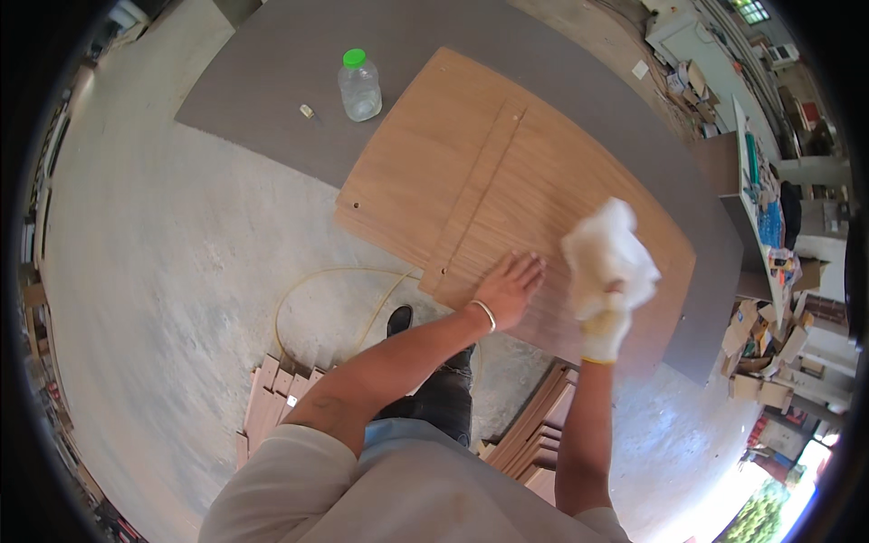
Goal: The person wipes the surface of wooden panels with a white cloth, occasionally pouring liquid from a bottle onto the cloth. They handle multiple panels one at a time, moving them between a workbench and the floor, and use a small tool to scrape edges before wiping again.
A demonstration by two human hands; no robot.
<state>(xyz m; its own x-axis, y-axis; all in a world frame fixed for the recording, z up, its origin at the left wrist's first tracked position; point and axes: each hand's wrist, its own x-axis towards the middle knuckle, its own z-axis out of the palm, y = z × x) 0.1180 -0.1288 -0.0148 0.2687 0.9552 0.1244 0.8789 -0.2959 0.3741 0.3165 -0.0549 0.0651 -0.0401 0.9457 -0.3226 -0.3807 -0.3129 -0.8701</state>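
Two brown wood-grain panels [407,154] lie side by side on a grey tabletop [262,81], with a seam between them. My left hand [509,288], a bracelet at its wrist, rests flat with fingers stretched on the nearer, right-hand panel [534,208]. In a pale work glove, my right hand [605,321] grips a crumpled white cloth [608,249] over the right part of that panel. The cloth is smeared by motion, and whether it touches the wood I cannot tell. Small round holes show near the panel edges.
A clear plastic jar [360,90] with a green lid and a small pale object [307,111] stand on the tabletop's far left. Below, wooden strips [267,398] are stacked on the floor, and a yellow hose [281,308] loops there. Cardboard boxes [760,389] crowd the right.
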